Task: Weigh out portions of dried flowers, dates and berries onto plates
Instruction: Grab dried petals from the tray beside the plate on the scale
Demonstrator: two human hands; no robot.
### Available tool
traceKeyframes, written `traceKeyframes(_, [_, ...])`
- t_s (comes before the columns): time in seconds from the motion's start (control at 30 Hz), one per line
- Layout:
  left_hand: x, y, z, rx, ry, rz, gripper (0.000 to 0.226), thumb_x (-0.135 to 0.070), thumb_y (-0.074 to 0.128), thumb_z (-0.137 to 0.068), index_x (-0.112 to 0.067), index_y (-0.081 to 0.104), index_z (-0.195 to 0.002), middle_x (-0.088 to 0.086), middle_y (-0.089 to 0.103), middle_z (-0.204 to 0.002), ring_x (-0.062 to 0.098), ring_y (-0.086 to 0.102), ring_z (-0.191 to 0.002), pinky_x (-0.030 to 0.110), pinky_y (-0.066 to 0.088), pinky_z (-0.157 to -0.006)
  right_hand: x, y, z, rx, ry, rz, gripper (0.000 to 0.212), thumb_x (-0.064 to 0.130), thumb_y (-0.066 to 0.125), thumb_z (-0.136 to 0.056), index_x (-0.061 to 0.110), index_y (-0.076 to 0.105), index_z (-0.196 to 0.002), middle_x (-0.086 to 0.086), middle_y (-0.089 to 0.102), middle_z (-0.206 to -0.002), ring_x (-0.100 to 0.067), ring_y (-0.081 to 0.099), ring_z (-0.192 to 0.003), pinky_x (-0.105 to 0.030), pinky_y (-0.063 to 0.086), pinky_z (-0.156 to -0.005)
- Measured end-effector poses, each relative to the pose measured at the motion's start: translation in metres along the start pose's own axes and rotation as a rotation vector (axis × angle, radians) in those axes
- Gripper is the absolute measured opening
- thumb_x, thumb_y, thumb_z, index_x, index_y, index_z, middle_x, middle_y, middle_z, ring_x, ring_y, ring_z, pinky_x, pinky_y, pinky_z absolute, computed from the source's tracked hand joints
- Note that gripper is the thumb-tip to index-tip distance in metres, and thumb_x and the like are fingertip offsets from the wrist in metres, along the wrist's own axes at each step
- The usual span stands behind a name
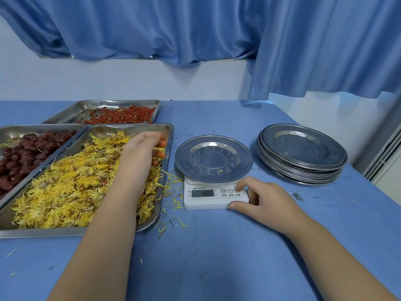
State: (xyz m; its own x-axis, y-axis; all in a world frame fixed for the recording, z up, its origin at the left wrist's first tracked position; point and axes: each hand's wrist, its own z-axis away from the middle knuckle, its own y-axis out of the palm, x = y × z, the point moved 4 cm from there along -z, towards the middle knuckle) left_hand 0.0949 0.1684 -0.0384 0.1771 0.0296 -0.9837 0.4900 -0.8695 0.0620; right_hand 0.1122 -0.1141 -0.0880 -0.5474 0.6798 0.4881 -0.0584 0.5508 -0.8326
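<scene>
**Plate on the scale, one hand in the flowers**

The left hand [138,155] reaches into the tray [167,129] of yellow dried flowers [71,183] at the left of the blue table [217,257]. Its fingers [159,154] are curled down into the far right corner of the heap; whether they have closed on any flowers cannot be told.

The right hand [264,198] rests at the near right corner of the white scale [208,198], forefinger on the rightmost button, thumb against the near edge, the other fingers loosely bent and holding nothing. The display shows digits, too blurred to read surely.

An empty metal plate [213,159] sits on the scale, just right of the flower tray, with one yellow speck on it. Further right, well apart, stands a stack of plates [301,155].

Left of the flower tray, touching it, is a tray of dark red dates [23,157]. Behind both lies a tray of small red berries [121,115], partly filled.

Loose yellow petals [173,192] litter the table between the flower tray and the scale. Blue curtains [195,29] hang along the far wall.
</scene>
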Motion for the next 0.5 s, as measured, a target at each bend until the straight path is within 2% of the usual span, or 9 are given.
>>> traceKeyframes(0.2, [0.0003, -0.0001, 0.0021, -0.001, 0.001, -0.053, 0.020, -0.022, 0.051, -0.094, -0.018, 0.069, -0.099, -0.007, 0.068, -0.078, 0.015, 0.058, -0.067, 0.031, 0.042, -0.064, -0.0003, 0.0001, 0.0002, 0.008, 0.022, 0.006, 0.038, 0.071, 0.053, -0.068, 0.042, 0.049, -0.092, 0.018, 0.054, -0.069, -0.003, 0.051, -0.065, -0.024, 0.039, -0.053])
traceKeyframes(0.5, [-0.0027, 0.0070, 0.0081, -0.018, 0.088, -0.237, 0.021, -0.027, 0.051, -0.095, -0.025, 0.069, -0.085, -0.011, 0.068, -0.075, 0.001, 0.057, -0.057, 0.027, 0.045, -0.064, -0.0002, 0.0003, -0.0015, -0.032, 0.074, -0.031, 0.020, 0.056, 0.058, -0.078, 0.036, 0.055, -0.081, 0.016, 0.052, -0.058, -0.005, 0.047, -0.055, -0.026, 0.037, -0.050])
